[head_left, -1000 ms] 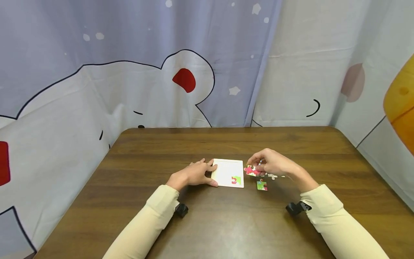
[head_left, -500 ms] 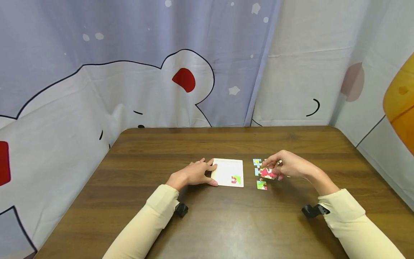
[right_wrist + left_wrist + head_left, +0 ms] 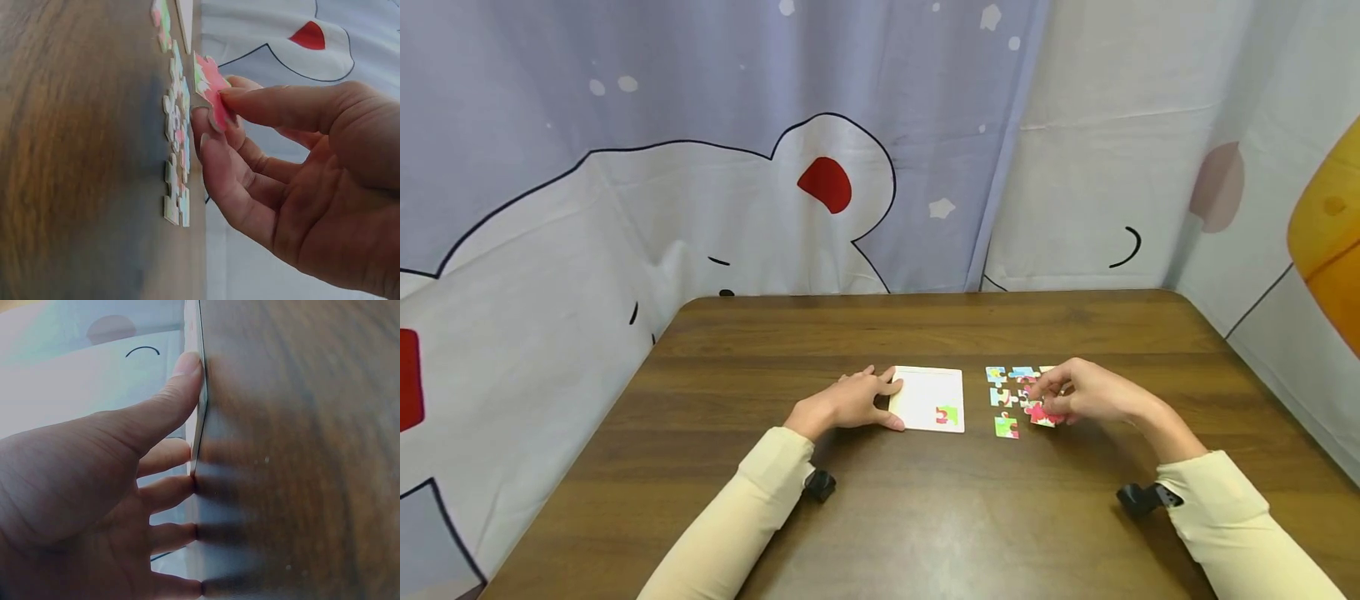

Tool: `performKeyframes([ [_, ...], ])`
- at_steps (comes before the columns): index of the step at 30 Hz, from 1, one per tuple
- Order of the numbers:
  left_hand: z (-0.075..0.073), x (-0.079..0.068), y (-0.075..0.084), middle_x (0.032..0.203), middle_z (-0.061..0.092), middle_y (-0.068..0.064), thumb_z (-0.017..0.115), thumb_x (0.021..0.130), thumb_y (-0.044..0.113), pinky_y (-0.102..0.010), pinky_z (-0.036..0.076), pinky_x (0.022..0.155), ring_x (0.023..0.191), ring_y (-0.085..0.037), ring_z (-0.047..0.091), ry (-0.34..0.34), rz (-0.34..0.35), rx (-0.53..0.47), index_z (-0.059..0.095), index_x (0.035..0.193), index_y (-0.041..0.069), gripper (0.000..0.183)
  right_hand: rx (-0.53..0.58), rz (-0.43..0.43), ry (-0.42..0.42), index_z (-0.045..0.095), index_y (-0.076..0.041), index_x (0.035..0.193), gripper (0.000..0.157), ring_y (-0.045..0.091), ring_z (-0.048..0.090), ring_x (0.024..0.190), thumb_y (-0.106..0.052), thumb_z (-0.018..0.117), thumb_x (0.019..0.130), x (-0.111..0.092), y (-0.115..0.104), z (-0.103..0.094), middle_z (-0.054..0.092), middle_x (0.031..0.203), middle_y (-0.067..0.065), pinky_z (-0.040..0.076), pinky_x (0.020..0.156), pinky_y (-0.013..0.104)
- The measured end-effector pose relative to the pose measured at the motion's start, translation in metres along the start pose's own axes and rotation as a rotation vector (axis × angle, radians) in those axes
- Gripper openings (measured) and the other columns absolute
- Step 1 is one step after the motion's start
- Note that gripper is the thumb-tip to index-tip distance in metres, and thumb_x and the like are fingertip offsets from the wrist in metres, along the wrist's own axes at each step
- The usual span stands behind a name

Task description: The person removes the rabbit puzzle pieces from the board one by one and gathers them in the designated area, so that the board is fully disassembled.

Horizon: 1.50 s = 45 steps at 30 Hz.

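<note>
My left hand (image 3: 853, 402) lies spread at the left side of a square white puzzle board (image 3: 917, 392). Its thumb touches the board's near left corner, and the other fingers reach along the far left edge and the table. One green and red puzzle piece (image 3: 947, 415) sits in the board's near right corner. With thumb and fingers my right hand (image 3: 1093, 392) pinches a pink puzzle piece (image 3: 214, 87), tilted and held over the loose pieces. In the head view, those loose puzzle pieces (image 3: 1000, 397) lie right of the board, some partly hidden by the hand.
A single green and red puzzle piece (image 3: 1007, 427) lies nearest to me among the loose ones. The brown wooden table (image 3: 880, 517) ends at the back against a printed curtain (image 3: 700, 208).
My right hand has moved right, away from the board, carrying the pink puzzle piece over the loose ones and uncovering several of them. The left hand and board have stayed put.
</note>
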<state>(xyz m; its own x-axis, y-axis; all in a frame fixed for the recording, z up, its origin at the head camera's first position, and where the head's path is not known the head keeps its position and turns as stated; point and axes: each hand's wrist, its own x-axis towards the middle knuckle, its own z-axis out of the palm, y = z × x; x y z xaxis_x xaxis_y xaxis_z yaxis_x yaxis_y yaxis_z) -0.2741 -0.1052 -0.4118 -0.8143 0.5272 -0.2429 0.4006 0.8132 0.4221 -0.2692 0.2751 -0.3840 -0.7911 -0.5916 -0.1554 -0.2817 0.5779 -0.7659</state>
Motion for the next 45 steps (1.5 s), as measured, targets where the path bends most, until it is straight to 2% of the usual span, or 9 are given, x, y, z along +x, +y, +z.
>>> performKeyframes([
  [2,0.000,0.000,0.000,0.163,0.023,-0.009,0.073,0.086,0.051,-0.069,0.016,0.112,0.150,-0.039,0.013,-0.003,0.003,-0.004,0.039,0.154,0.017,0.083,-0.027,-0.007,-0.008,0.071,0.002,0.107,0.019,0.019,0.061,0.070,0.003,0.065,0.089,0.001,0.000,0.002,0.064,0.085,0.006,0.054,0.060,0.033],
  [8,0.000,0.001,-0.001,0.163,0.023,-0.009,0.072,0.086,0.052,-0.069,0.017,0.112,0.150,-0.039,0.014,0.000,0.003,0.004,0.040,0.154,0.017,0.083,-0.119,-0.058,-0.010,0.073,0.000,0.099,0.021,0.016,0.058,0.059,0.010,0.063,0.083,0.005,0.000,0.009,0.061,0.068,0.001,0.050,0.053,0.027],
  [13,0.000,0.002,-0.001,0.163,0.023,-0.009,0.073,0.086,0.052,-0.069,0.017,0.112,0.150,-0.039,0.014,0.000,0.006,0.006,0.040,0.154,0.017,0.083,-0.186,-0.105,0.009,0.075,-0.003,0.093,0.014,0.006,0.053,0.058,0.005,0.072,0.082,0.008,0.002,0.014,0.058,0.065,-0.005,0.045,0.054,0.023],
  [17,-0.001,0.002,0.000,0.163,0.023,-0.009,0.073,0.086,0.051,-0.068,0.017,0.112,0.150,-0.040,0.014,0.002,0.008,0.001,0.040,0.154,0.017,0.083,-0.226,-0.124,0.024,0.076,-0.005,0.091,0.012,0.005,0.052,0.059,0.002,0.075,0.080,0.009,0.001,0.016,0.057,0.064,-0.007,0.043,0.056,0.023],
  [24,-0.001,0.001,0.000,0.163,0.024,-0.009,0.073,0.086,0.051,-0.068,0.017,0.112,0.149,-0.040,0.015,0.003,0.010,0.004,0.040,0.154,0.017,0.083,-0.260,-0.112,0.023,0.076,-0.007,0.089,0.012,0.005,0.052,0.060,0.001,0.076,0.080,0.010,0.001,0.018,0.057,0.065,-0.008,0.043,0.056,0.023],
  [30,-0.001,0.001,-0.001,0.163,0.023,-0.009,0.073,0.086,0.052,-0.068,0.016,0.112,0.150,-0.039,0.013,-0.004,0.002,0.003,0.039,0.154,0.018,0.083,-0.248,-0.095,0.017,0.076,-0.008,0.090,0.011,0.006,0.053,0.060,-0.002,0.078,0.081,0.010,0.001,0.019,0.058,0.066,-0.007,0.044,0.055,0.023],
  [37,-0.001,0.000,0.000,0.163,0.024,-0.009,0.073,0.086,0.051,-0.068,0.017,0.112,0.150,-0.039,0.014,0.003,0.004,0.003,0.040,0.154,0.017,0.083,-0.243,-0.091,0.006,0.077,-0.007,0.089,0.025,0.008,0.053,0.067,-0.005,0.088,0.066,0.011,0.000,0.022,0.060,0.072,-0.005,0.045,0.060,0.024],
  [45,-0.001,0.000,0.000,0.163,0.023,-0.009,0.073,0.086,0.051,-0.069,0.017,0.112,0.150,-0.040,0.014,-0.002,0.006,0.001,0.040,0.154,0.017,0.083,-0.264,-0.093,0.018,0.077,-0.007,0.087,0.024,0.009,0.054,0.067,-0.004,0.087,0.065,0.011,0.000,0.022,0.061,0.071,-0.005,0.046,0.059,0.025],
])
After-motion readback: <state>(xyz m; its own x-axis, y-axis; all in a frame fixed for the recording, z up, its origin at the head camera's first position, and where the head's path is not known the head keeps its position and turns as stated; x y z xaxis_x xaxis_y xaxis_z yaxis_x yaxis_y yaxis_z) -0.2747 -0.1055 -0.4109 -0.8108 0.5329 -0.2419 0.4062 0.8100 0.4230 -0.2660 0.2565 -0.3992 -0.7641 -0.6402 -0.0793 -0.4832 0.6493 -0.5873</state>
